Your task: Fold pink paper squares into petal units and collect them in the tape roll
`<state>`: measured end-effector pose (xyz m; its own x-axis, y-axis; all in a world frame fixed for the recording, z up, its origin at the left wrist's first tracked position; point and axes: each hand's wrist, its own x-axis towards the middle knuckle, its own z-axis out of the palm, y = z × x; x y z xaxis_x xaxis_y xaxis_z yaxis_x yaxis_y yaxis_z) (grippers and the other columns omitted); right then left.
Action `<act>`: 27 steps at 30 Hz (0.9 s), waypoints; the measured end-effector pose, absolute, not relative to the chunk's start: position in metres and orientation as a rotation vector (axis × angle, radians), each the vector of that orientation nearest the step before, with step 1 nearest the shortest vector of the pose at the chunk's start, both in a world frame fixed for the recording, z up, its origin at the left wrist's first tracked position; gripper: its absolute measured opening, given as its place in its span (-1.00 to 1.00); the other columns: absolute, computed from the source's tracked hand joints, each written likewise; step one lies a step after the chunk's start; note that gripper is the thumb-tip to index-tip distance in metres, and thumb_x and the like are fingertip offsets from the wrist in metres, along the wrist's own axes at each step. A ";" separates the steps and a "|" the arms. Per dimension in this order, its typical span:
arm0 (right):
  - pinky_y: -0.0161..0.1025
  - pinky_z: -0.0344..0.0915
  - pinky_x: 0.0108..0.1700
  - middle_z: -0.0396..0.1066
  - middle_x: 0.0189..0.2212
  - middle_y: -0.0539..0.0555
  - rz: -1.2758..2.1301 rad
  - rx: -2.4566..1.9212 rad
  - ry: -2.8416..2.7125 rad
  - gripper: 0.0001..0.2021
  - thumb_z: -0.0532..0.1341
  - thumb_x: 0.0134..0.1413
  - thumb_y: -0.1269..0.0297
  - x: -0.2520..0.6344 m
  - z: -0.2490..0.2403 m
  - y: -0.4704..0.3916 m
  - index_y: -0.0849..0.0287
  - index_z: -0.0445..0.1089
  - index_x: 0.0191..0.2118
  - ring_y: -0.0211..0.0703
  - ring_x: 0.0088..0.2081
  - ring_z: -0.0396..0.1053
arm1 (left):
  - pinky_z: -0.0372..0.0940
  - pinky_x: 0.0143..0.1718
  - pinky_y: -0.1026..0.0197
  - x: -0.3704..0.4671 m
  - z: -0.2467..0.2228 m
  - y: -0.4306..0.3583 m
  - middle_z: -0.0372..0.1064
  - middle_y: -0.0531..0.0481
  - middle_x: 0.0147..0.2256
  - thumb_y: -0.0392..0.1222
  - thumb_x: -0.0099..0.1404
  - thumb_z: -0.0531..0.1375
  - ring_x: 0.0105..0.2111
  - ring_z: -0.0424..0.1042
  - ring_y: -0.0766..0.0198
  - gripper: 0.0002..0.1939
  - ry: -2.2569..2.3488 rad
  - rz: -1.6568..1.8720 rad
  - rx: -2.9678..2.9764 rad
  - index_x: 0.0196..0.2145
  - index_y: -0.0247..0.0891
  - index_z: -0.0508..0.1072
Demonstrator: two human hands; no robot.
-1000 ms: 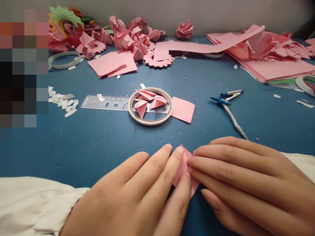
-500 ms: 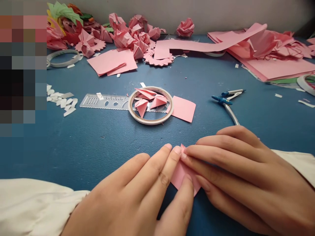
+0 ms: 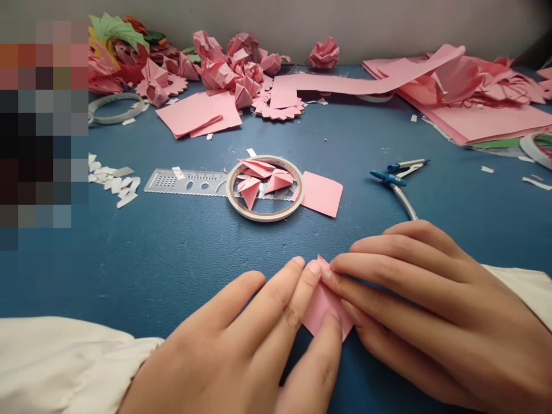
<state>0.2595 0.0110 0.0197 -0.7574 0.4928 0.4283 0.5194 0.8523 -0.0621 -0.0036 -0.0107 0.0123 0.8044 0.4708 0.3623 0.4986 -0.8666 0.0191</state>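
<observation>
A small folded piece of pink paper (image 3: pixel 324 310) lies on the blue table right in front of me, its pointed tip facing away. My left hand (image 3: pixel 241 339) holds it down, thumb on the lower part and fingertips near the tip. From the other side my right hand (image 3: pixel 431 310) grips its right edge, the fingertips meeting the left ones at the tip. Fingers cover both sides of the paper. Beyond the hands, a tape roll (image 3: pixel 231 198) surrounds several small folded pink pieces (image 3: pixel 279 180) and lies over a clear ruler (image 3: pixel 166 181). A pink paper square (image 3: pixel 323 194) lies beside the roll.
A blue-and-white compass (image 3: pixel 394 180) lies beyond my right hand. White paper scraps (image 3: pixel 114 181) are scattered at left. Along the back are crumpled pink paper flowers (image 3: pixel 215 63), a long pink strip (image 3: pixel 345 83), pink sheets (image 3: pixel 487 123) and another tape roll (image 3: pixel 116 109).
My right fingertips have slid slightly right along the paper's edge, away from the tip. Both hands stay on the paper; the view has shifted a little.
</observation>
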 end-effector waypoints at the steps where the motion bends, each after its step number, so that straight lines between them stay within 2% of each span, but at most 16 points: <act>1: -0.03 0.51 0.05 0.71 -0.06 0.10 -0.091 -0.746 -2.589 -0.79 0.18 0.58 0.54 0.260 0.019 0.011 0.28 0.50 0.16 -0.08 0.00 0.58 | 0.62 0.34 -0.20 -0.003 0.013 -0.010 0.67 -0.27 0.32 0.20 0.61 0.35 0.34 0.64 -0.24 -0.52 -0.783 -0.551 -2.915 0.27 -0.13 0.68; 5: -0.02 0.50 0.04 0.69 -0.05 0.13 -0.107 -0.787 -2.565 -0.79 0.23 0.57 0.50 0.260 0.016 0.008 0.30 0.47 0.20 -0.05 0.00 0.57 | 0.62 0.33 -0.18 -0.007 0.011 -0.011 0.69 -0.25 0.30 0.16 0.61 0.36 0.33 0.65 -0.23 -0.57 -0.786 -0.555 -2.908 0.25 -0.12 0.69; 9: 0.00 0.54 0.00 0.69 -0.07 0.15 -0.049 -0.849 -2.548 -0.77 0.28 0.53 0.48 0.257 0.014 0.009 0.30 0.49 0.19 -0.02 -0.02 0.61 | 0.62 0.26 -0.01 -0.009 0.005 -0.013 0.75 -0.18 0.21 -0.11 0.65 0.34 0.27 0.69 -0.09 -0.73 -0.790 -0.665 -2.851 0.20 -0.15 0.71; 12: 0.02 0.56 -0.03 0.69 -0.02 0.19 -0.038 -0.798 -2.586 -0.65 0.24 0.49 0.52 0.258 0.016 0.011 0.37 0.45 0.30 0.00 -0.04 0.61 | 0.63 0.15 0.11 -0.007 0.004 -0.012 0.81 -0.16 0.08 -0.26 0.65 0.29 0.17 0.73 0.01 -0.75 -0.812 -0.745 -2.791 0.15 -0.22 0.74; 15: 0.02 0.58 -0.06 0.67 -0.01 0.21 -0.036 -0.755 -2.614 -0.58 0.20 0.46 0.56 0.261 0.018 0.012 0.39 0.44 0.34 0.01 -0.04 0.61 | 0.65 0.24 0.01 -0.006 0.009 -0.009 0.79 -0.16 0.13 -0.12 0.65 0.30 0.21 0.73 -0.08 -0.69 -0.796 -0.671 -2.865 0.23 -0.16 0.73; 18: 0.01 0.57 -0.05 0.65 -0.03 0.21 -0.055 -0.754 -2.610 -0.63 0.18 0.49 0.54 0.261 0.020 0.012 0.40 0.45 0.30 0.02 -0.05 0.59 | 0.65 0.32 -0.16 -0.006 0.014 -0.010 0.75 -0.18 0.20 0.11 0.62 0.32 0.27 0.69 -0.20 -0.56 -0.823 -0.665 -2.910 0.29 -0.08 0.70; 20: 0.01 0.55 -0.04 0.64 -0.02 0.21 -0.065 -0.756 -2.610 -0.67 0.15 0.54 0.52 0.259 0.020 0.012 0.39 0.44 0.29 0.00 -0.04 0.58 | 0.66 0.33 -0.19 -0.006 0.013 -0.012 0.76 -0.19 0.20 0.17 0.60 0.32 0.27 0.69 -0.22 -0.52 -0.838 -0.676 -2.915 0.30 -0.08 0.70; 24: 0.01 0.55 -0.03 0.64 -0.02 0.20 -0.059 -0.788 -2.600 -0.70 0.14 0.60 0.51 0.257 0.019 0.012 0.37 0.44 0.28 -0.01 -0.04 0.58 | 0.68 0.31 -0.15 -0.007 0.011 -0.012 0.79 -0.14 0.12 0.10 0.60 0.31 0.21 0.73 -0.17 -0.59 -0.871 -0.727 -2.907 0.24 -0.08 0.74; 27: -0.01 0.55 -0.02 0.64 -0.01 0.20 -0.063 -0.778 -2.623 -0.71 0.12 0.64 0.49 0.259 0.019 0.013 0.37 0.43 0.30 -0.02 -0.03 0.57 | 0.63 0.35 0.10 -0.007 0.011 -0.007 0.83 -0.02 0.00 -0.12 0.67 0.25 0.09 0.78 0.07 -0.72 -0.909 -0.920 -2.840 0.09 -0.14 0.79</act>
<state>0.2592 0.0126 0.0190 -0.7641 0.5138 0.3901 0.5319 0.8439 -0.0697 -0.0068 -0.0071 0.0113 0.6564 0.5238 0.5429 0.5364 -0.8301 0.1524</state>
